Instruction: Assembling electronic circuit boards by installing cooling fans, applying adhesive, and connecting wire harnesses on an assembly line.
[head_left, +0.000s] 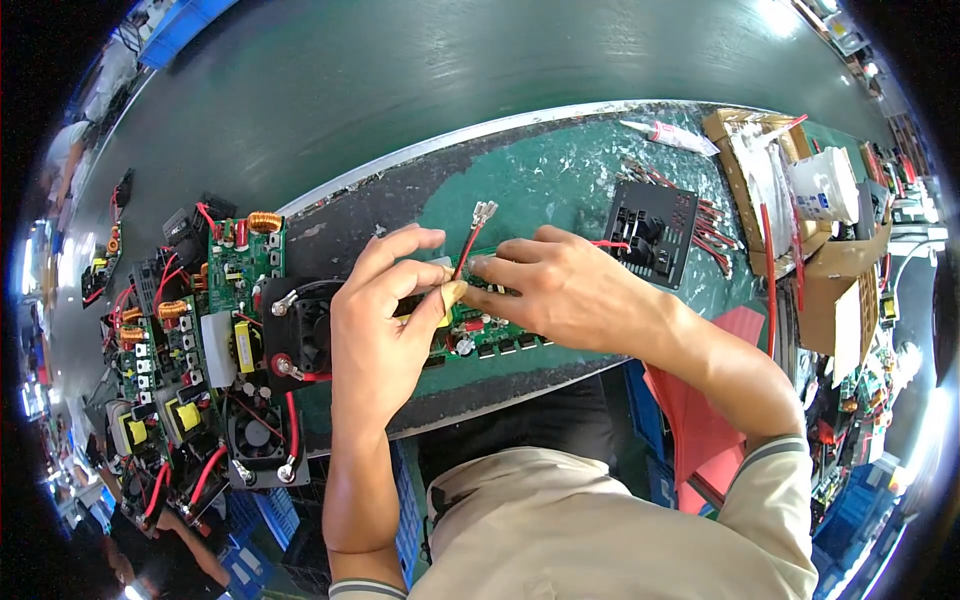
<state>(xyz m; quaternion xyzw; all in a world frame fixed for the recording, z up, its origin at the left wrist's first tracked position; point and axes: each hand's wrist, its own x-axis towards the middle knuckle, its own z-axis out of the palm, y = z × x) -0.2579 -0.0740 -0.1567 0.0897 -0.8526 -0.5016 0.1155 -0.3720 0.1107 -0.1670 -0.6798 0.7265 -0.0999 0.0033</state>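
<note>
A short pair of red and black wires (468, 248) with metal crimp terminals points upward between my hands. My left hand (385, 310) pinches its lower end between thumb and forefinger, the other fingers raised and curved. From the right, my right hand (560, 290) reaches in with its fingers bent together and their tips against the wires; whatever lies between those tips is hidden. Beneath both hands is a green circuit board (500, 338) with components along its near edge, mostly covered by the hands. A black fan panel (300, 330) with red and black cables stands beside my left hand.
Several circuit boards with coils and fans (180, 370) crowd the left side. At right lie a black panel (652, 232), several red-and-black wires (712, 238), a glue tube (675, 136) and a cardboard box (735, 130). Red sheets (700, 425) hang by my right arm.
</note>
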